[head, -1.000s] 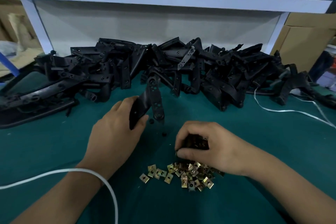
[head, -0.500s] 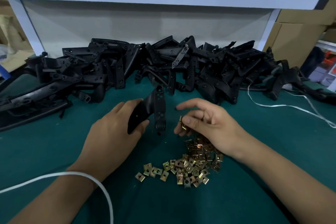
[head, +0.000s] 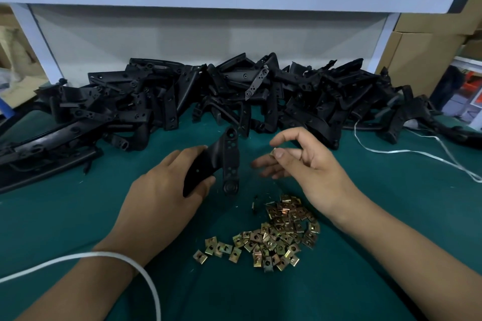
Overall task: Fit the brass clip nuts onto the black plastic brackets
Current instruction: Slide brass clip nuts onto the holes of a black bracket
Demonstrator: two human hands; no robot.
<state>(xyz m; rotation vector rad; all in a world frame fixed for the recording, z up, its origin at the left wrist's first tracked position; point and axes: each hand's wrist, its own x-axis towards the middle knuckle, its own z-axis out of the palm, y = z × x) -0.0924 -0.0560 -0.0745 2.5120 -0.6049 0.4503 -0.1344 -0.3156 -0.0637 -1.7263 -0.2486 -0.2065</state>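
A counter covered in smooth teal cloth carries the work. Along its far edge lies a long heap of brackets: matte black plastic, angular, flat-armed and pierced with round holes. Nearer the person, a loose pile of clip nuts lies on the cloth, small folded squares of shiny brass-coloured metal, each with a central hole. A white strap curves across the left forearm; another white strap trails at the right.

The left hand grips one black bracket, fingers and thumb curled round its broad end, the perforated arm standing free to the right. The right hand hovers above the pile, just beside that arm but apart from it. Its thumb and forefinger pinch what appears to be a single clip nut, largely hidden; the remaining fingers are loosely extended.
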